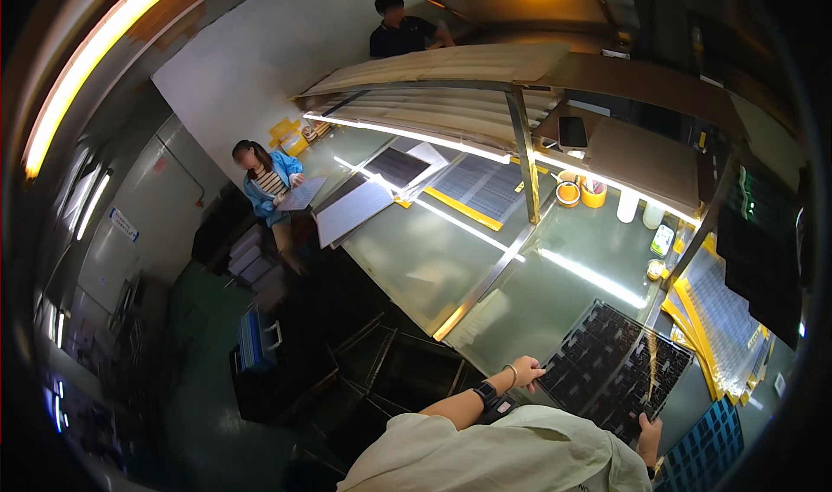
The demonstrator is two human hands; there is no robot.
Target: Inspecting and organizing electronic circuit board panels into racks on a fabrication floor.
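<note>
A large black rectangular panel (589, 358) with a grid of pale markings, which looks like a circuit board panel, lies over the near end of a glossy worktable (494, 340). Fingers of my left hand (526, 373) are closed on its left edge. My right hand (648, 436) grips the near right corner, its fingers partly hidden. A tan streak, perhaps a reflection, runs down the panel's right part. A blue slotted rack or board (706, 444) is close by my right hand.
Yellow-edged printed sheets (715, 319) lie to the right. Orange tubs (594, 193) and white bottles (627, 206) stand farther back, under a lit shelf (416, 98). A person in blue (264, 180) holds a sheet at the far left; another person (403, 33) is behind the shelf.
</note>
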